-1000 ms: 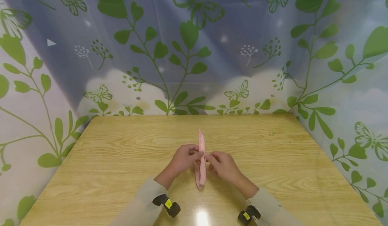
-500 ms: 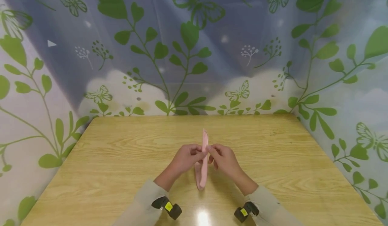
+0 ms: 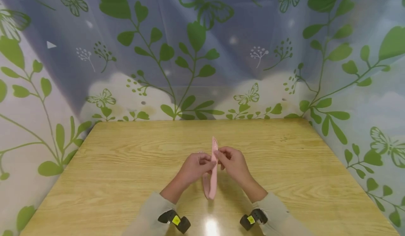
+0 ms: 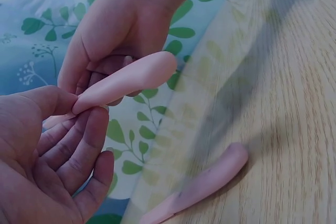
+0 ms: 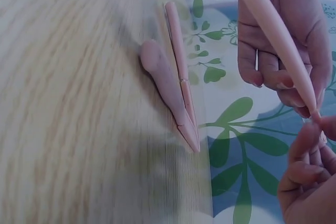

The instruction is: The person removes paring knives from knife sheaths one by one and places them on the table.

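Note:
A pink knife [image 3: 213, 179] stands out between my hands in the head view, its handle toward me and its narrow pink blade part pointing away. My left hand [image 3: 197, 166] pinches it near the base of the handle between thumb and fingers. My right hand [image 3: 235, 164] pinches the blade part a little farther up. In the left wrist view the handle [image 4: 131, 80] is in full sight, while fingers cover much of the blade part. Below the hands, a second pink knife [image 5: 165, 82] lies on the table, with a slimmer pink piece [image 5: 177, 43] beside it.
The wood-grain table [image 3: 126, 179] spreads out on both sides of my hands. Behind and beside it hangs a cloth backdrop [image 3: 221, 67] printed with green leaves and butterflies. Black wrist cameras sit on both sleeves.
My right hand has shifted slightly up along the blade part. The held knife has tipped a little to the right at its far end. Both hands keep their grip.

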`<action>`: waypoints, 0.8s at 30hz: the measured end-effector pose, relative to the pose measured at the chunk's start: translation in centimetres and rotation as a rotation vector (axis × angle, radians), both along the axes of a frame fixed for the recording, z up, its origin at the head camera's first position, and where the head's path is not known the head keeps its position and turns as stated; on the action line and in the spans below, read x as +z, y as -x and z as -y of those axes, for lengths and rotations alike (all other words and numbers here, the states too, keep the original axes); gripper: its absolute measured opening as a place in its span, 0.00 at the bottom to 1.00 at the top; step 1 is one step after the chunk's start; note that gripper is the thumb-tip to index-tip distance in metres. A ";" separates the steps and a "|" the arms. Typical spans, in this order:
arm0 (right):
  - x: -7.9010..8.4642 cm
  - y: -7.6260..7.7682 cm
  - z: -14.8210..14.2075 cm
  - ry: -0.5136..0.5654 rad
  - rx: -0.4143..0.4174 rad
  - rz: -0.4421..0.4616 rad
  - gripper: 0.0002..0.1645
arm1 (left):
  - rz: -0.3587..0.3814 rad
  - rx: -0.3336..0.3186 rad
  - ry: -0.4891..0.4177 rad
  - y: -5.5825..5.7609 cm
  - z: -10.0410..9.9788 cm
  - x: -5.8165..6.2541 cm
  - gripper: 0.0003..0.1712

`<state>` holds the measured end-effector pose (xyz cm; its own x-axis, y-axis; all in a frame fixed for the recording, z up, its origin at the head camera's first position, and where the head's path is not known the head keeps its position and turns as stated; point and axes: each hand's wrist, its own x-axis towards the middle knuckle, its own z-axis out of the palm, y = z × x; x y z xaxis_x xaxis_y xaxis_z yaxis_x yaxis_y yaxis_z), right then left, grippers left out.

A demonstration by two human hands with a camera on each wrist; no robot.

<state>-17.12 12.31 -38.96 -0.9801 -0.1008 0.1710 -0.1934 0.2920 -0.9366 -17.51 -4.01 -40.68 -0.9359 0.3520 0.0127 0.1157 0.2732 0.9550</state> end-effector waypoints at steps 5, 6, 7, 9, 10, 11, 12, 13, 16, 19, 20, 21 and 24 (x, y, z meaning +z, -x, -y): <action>-1.6 0.9 -0.1 0.023 -0.034 0.010 0.10 | 0.009 0.005 -0.001 -0.3 0.1 0.0 0.12; -1.7 0.9 -0.1 0.026 -0.038 0.011 0.10 | 0.012 0.004 -0.013 -0.3 0.1 0.0 0.13; -1.7 0.9 -0.1 0.030 -0.045 0.012 0.10 | 0.014 0.002 -0.029 -0.3 0.0 -0.1 0.13; -1.7 0.9 -0.1 0.043 -0.055 0.020 0.09 | 0.020 -0.002 -0.057 -0.3 -0.1 -0.2 0.14; -1.7 0.9 -0.1 0.046 -0.057 0.025 0.09 | 0.024 -0.001 -0.068 -0.3 -0.1 -0.3 0.14; -1.7 0.9 0.0 0.048 -0.058 0.028 0.09 | 0.029 -0.001 -0.076 -0.3 0.0 -0.4 0.14; -1.7 0.9 0.0 0.048 -0.058 0.029 0.09 | 0.034 -0.004 -0.086 -0.3 0.0 -0.5 0.14; -1.6 0.9 0.1 0.049 -0.059 0.031 0.09 | 0.041 -0.009 -0.089 -0.3 0.1 -0.6 0.15; -1.7 0.9 0.1 0.044 -0.063 0.036 0.10 | 0.059 -0.031 -0.087 -0.2 0.2 -0.9 0.15; -1.8 1.1 0.0 0.040 -0.073 0.041 0.10 | 0.071 -0.059 -0.075 -0.1 0.4 -0.9 0.15; -1.9 1.2 0.0 0.039 -0.075 0.043 0.10 | 0.075 -0.064 -0.070 -0.1 0.4 -0.9 0.15; -1.9 1.2 0.0 0.043 -0.076 0.047 0.10 | 0.080 -0.069 -0.068 -0.1 0.5 -0.9 0.15; -1.6 1.3 0.1 0.057 -0.077 0.059 0.11 | 0.090 -0.080 -0.061 -0.1 0.7 -0.6 0.16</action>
<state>-18.38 12.21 -40.60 -0.9931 -0.0162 0.1159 -0.1162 0.2499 -0.9613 -17.42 -4.76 -41.31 -0.9034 0.4264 -0.0463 0.0480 0.2078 0.9770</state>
